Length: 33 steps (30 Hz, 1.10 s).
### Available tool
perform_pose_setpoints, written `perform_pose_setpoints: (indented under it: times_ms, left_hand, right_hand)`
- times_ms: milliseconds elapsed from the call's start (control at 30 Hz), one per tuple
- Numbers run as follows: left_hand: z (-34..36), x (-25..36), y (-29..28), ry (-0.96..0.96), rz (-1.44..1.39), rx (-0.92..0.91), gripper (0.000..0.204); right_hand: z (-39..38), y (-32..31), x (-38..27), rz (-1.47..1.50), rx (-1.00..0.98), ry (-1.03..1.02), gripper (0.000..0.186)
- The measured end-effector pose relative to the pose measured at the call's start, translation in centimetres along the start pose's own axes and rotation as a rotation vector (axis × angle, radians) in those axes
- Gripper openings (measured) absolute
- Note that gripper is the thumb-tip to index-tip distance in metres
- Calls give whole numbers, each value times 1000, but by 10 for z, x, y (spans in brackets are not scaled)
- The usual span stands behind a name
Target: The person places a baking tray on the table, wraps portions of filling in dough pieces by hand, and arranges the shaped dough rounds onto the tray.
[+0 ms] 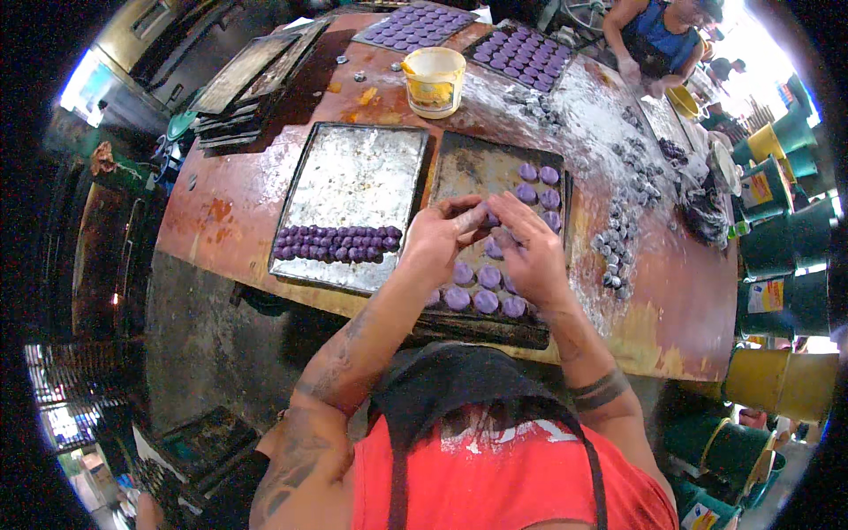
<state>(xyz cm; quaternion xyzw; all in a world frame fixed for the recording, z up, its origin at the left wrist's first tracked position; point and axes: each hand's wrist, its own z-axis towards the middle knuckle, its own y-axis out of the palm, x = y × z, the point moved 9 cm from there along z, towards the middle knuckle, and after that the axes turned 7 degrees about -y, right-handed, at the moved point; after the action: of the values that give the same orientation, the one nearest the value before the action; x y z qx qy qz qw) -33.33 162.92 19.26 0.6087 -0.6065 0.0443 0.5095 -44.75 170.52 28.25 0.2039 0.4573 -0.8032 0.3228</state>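
My left hand (435, 237) and my right hand (533, 252) meet above the right-hand baking tray (459, 163), fingers curled toward each other. Between the fingertips shows a small purple dough piece (490, 217), mostly covered by the hands. Flattened purple dough rounds (486, 302) lie in rows on the tray's near part and up its right side; some are hidden under my hands. To the left, a second metal tray (353, 172) carries a tight band of dark purple dough balls (336, 243) along its near end.
A white bucket (435, 84) stands beyond the trays. Stacked trays (238, 97) sit far left. Two trays of purple rounds (415, 26) (519, 55) lie at the back. Floured dough lumps (618, 238) are scattered right. Another person (658, 44) works at the far right.
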Motion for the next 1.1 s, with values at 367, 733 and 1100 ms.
perform_pose_setpoints:
  times_ms: [367,733,1100]
  left_hand:
    - [-12,-62,17,-254,83,-155,37]
    - [-9,-52,-61,227,1128,308,71]
    - [-7,-2,-181,197,887,477,35]
  right_hand:
    - [-28,30,58,278,118,281,30]
    - [-53,104,117,246,-87,539,29]
    - [-83,119,84,-353,-342,-38,50]
